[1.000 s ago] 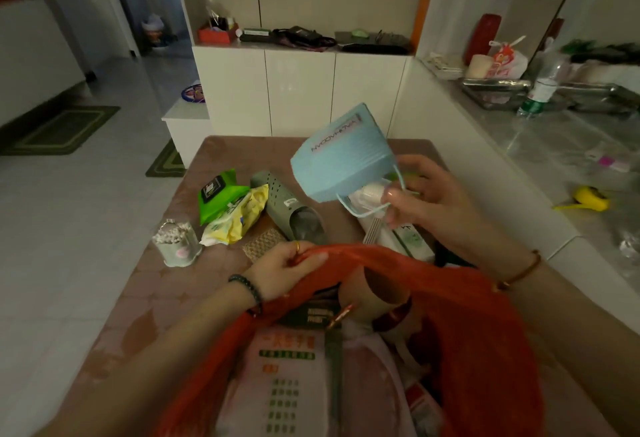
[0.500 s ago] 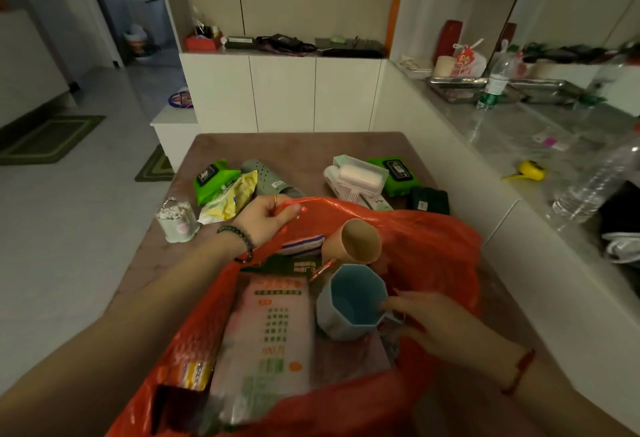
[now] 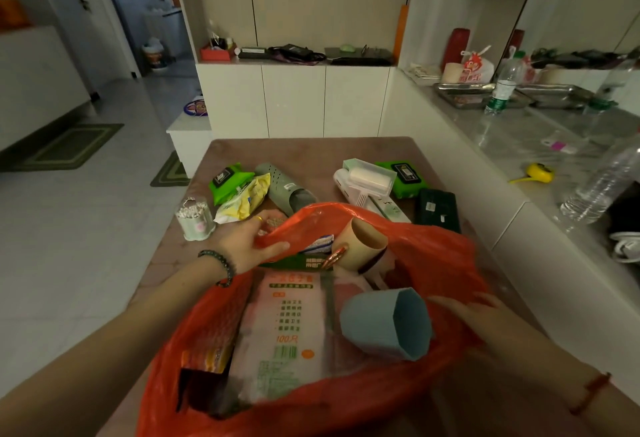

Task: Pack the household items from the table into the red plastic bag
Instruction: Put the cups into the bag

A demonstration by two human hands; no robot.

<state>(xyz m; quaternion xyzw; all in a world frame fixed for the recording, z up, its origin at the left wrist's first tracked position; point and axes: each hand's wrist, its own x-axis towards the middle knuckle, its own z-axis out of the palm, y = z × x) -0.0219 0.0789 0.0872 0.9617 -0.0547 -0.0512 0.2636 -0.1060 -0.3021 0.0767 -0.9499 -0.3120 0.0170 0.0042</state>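
Note:
The red plastic bag (image 3: 440, 256) lies open on the brown table (image 3: 311, 152). My left hand (image 3: 249, 242) pinches the bag's far left rim and holds it up. Inside the bag, a blue cup (image 3: 388, 324) lies on its side, mouth toward my right hand (image 3: 474, 318), which is beside the cup with relaxed fingers and holds nothing. A pink packet (image 3: 291, 325), a tan cup (image 3: 363, 244) and a box also sit in the bag. On the table remain a lint roller (image 3: 367, 182), two green wipe packs (image 3: 228, 182) (image 3: 403, 173), a yellow packet (image 3: 246, 201), a grey-green slipper (image 3: 284, 187), a cotton swab jar (image 3: 194, 218) and a dark wallet (image 3: 436, 209).
A grey counter (image 3: 540, 145) runs along the right with water bottles (image 3: 602, 183), steel trays and a yellow tape measure (image 3: 540, 173). White cabinets (image 3: 294, 100) stand behind the table. Tiled floor with green mats lies to the left.
My right hand carried the blue cup down from above the table into the bag and let go of it; the cup tipped onto its side. My left hand kept its hold on the rim.

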